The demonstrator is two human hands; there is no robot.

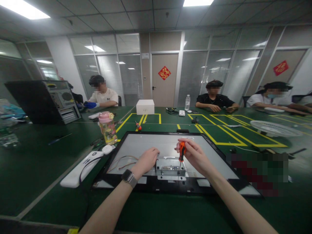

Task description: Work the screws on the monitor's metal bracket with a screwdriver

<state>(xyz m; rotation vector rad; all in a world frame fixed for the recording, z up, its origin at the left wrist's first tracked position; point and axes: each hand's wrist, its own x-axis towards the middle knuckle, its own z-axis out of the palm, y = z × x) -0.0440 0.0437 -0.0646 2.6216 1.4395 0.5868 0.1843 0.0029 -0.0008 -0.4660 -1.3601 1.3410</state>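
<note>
A flat monitor panel (136, 143) lies face down on the green table in front of me, its grey metal back up and a black frame around it. Near its front edge sits a small metal bracket (170, 170). My right hand (193, 154) is closed on an orange-handled screwdriver (181, 152), held upright with its tip down on the bracket. My left hand (147, 159) rests on the panel just left of the bracket, fingers curled, with a watch on the wrist. Thin coloured wires (122, 162) run across the panel to the left.
A pink-lidded bottle (107, 127), a white oblong cover (79, 169) and a computer case (48, 100) stand to the left. A white box (145, 106), a red screwdriver (138, 126) and a fan grille (273, 128) lie beyond. Three people sit at the far side.
</note>
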